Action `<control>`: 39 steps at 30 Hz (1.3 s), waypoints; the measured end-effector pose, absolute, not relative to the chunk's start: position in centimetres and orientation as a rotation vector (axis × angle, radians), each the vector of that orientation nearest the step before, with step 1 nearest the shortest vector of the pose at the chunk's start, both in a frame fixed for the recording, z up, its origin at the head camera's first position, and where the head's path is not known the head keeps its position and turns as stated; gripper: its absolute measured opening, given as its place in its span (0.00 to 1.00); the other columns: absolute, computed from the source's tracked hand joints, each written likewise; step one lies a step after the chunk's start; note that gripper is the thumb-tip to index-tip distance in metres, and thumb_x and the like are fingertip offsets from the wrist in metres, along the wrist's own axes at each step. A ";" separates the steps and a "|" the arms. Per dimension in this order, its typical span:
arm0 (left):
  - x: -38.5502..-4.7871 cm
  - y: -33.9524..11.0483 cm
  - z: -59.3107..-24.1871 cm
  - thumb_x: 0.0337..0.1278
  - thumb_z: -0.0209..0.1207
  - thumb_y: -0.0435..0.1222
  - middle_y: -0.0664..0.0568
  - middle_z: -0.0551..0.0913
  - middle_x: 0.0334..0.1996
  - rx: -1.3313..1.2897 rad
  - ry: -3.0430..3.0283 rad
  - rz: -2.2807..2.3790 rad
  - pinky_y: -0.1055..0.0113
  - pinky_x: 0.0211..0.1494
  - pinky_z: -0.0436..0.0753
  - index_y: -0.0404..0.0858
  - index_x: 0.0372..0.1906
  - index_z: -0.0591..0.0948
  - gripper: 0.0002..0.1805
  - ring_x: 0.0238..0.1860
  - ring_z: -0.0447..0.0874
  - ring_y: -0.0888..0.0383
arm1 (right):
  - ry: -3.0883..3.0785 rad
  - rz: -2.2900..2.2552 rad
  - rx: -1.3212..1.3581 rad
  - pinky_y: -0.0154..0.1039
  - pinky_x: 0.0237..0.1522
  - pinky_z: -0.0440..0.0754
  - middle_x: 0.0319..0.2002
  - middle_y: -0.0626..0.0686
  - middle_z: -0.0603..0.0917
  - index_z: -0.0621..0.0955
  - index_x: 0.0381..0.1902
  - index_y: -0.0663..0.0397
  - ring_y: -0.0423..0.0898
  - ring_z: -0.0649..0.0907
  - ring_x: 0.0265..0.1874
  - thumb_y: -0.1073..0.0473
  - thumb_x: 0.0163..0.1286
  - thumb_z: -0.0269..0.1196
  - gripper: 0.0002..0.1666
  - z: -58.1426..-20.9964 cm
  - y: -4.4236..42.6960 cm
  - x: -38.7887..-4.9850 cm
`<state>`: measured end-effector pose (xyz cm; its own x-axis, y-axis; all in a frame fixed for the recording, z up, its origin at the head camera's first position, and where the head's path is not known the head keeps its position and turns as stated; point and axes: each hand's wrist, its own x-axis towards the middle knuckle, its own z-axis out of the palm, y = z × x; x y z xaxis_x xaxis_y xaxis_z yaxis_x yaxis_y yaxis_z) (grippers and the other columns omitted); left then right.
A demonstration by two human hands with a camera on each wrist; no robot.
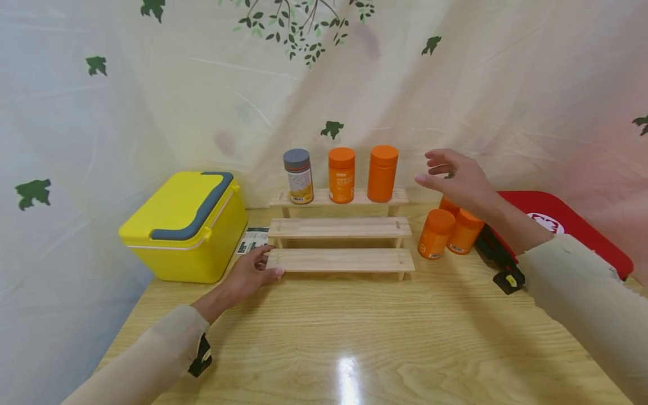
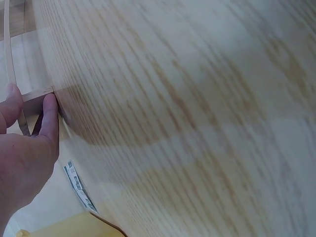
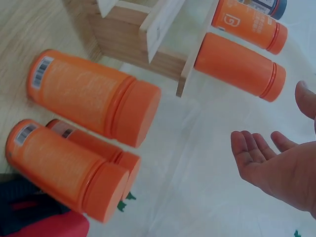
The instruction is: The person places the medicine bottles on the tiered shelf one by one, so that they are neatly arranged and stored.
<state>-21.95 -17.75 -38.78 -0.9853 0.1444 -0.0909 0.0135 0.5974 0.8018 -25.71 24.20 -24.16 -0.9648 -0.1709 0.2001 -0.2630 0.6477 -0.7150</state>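
Observation:
A three-step wooden rack [image 1: 340, 260] stands on the table. My left hand [image 1: 248, 275] grips the left end of its lowest step, thumb at the front; the left wrist view shows the fingers against the board end [image 2: 37, 100]. On the top step stand a grey-lidded jar [image 1: 300, 179], an orange labelled bottle [image 1: 342, 177] and, at the right, another orange bottle [image 1: 382, 175] with no label showing. To the right of that bottle, my right hand [image 1: 458, 177] is raised in the air, holding nothing, its fingers loosely bent and apart from the thumb [image 3: 306, 98].
Right of the rack, orange bottles [image 3: 84, 94] stand grouped on the table, one partly hidden. Beside them lies a red case [image 1: 572, 225] with black straps. A yellow cooler box [image 1: 187, 225] sits at the left, with a printed paper [image 1: 253, 239] beside it. A leaf-patterned cloth [image 1: 228, 101] hangs behind.

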 end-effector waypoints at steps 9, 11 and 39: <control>-21.8 -17.7 -38.6 0.56 0.66 0.39 0.39 0.80 0.50 0.135 2.679 1.334 0.64 0.45 0.76 0.36 0.68 0.67 0.35 0.45 0.77 0.50 | -2.765 1.202 0.232 0.59 0.55 0.71 0.64 0.62 0.69 0.62 0.72 0.51 0.61 0.70 0.61 0.40 0.67 0.60 0.42 -25.4 28.5 -23.5; -21.8 -17.7 -38.7 0.56 0.66 0.38 0.39 0.80 0.50 0.135 2.674 1.340 0.64 0.44 0.76 0.36 0.68 0.67 0.35 0.45 0.77 0.50 | -2.782 1.186 0.215 0.62 0.55 0.70 0.65 0.63 0.67 0.60 0.72 0.52 0.62 0.69 0.61 0.41 0.67 0.60 0.43 -25.8 29.5 -23.1; -21.7 -17.6 -38.5 0.57 0.66 0.38 0.40 0.80 0.50 0.116 2.674 1.338 0.63 0.45 0.76 0.37 0.68 0.67 0.35 0.45 0.76 0.50 | -2.909 1.104 0.135 0.63 0.51 0.67 0.65 0.70 0.64 0.53 0.75 0.57 0.67 0.64 0.60 0.41 0.69 0.58 0.47 -28.5 36.9 -21.7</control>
